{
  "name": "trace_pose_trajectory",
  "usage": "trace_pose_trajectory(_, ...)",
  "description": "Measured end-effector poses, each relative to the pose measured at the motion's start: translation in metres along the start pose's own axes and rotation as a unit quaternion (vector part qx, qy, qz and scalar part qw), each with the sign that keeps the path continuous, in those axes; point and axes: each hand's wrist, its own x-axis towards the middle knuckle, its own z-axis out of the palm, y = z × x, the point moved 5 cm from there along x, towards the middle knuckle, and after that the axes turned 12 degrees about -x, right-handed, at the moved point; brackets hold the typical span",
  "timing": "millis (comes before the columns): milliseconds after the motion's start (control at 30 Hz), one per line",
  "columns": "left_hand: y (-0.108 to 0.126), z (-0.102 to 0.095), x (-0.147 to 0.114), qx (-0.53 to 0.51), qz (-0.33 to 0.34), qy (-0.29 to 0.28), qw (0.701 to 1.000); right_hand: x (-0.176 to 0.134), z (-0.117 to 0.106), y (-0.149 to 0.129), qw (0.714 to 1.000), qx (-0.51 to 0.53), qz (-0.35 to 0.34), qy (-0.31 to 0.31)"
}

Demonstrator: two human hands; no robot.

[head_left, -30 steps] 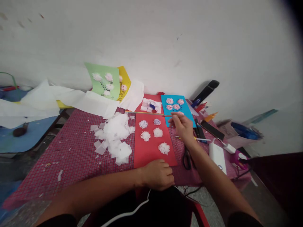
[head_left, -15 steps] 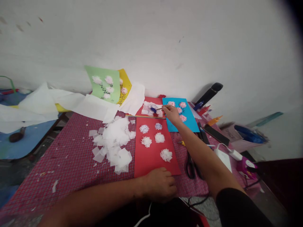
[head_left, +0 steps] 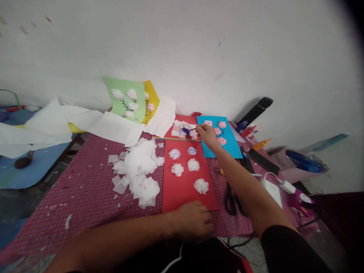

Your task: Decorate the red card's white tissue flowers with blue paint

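Pinched in the fingers of my right hand (head_left: 207, 135) is a thin wooden paintbrush (head_left: 192, 129). Its tip meets a dark blue paint patch on the paint-stained white tissue (head_left: 178, 129) at the back. My left hand (head_left: 195, 222) rests, fingers curled in, on the near edge of a red sheet (head_left: 176, 193); I see nothing in it. Several tissue flowers sit on this sheet: the far two, a left one (head_left: 174, 154) and a right one (head_left: 192, 151), are speckled blue. The nearer ones, such as the front flower (head_left: 201, 186), are plain white.
Left of the sheet lies a heap of white tissue squares (head_left: 140, 163). Behind are a green card (head_left: 127, 87), a yellow card (head_left: 150, 91) and a blue card (head_left: 209, 151) with flowers. Scissors (head_left: 231, 203), a phone-like black slab (head_left: 264, 162) and a power strip (head_left: 301, 201) lie right.
The camera view has shifted slightly. My right hand still holds the brush at the blue paint patch, and my left hand stays at the red sheet's near edge.
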Motion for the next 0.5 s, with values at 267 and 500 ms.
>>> trace_pose_trajectory(267, -0.001, 0.001, 0.001, 0.000, 0.000, -0.009, 1.000, 0.000, -0.007, 0.017, 0.981, 0.145, 0.106, 0.077)
trace_pose_trajectory(500, 0.000, 0.001, 0.001, 0.001, -0.002, -0.015, 1.000, -0.003, -0.010, 0.022, 0.967, 0.184, 0.158, 0.074)
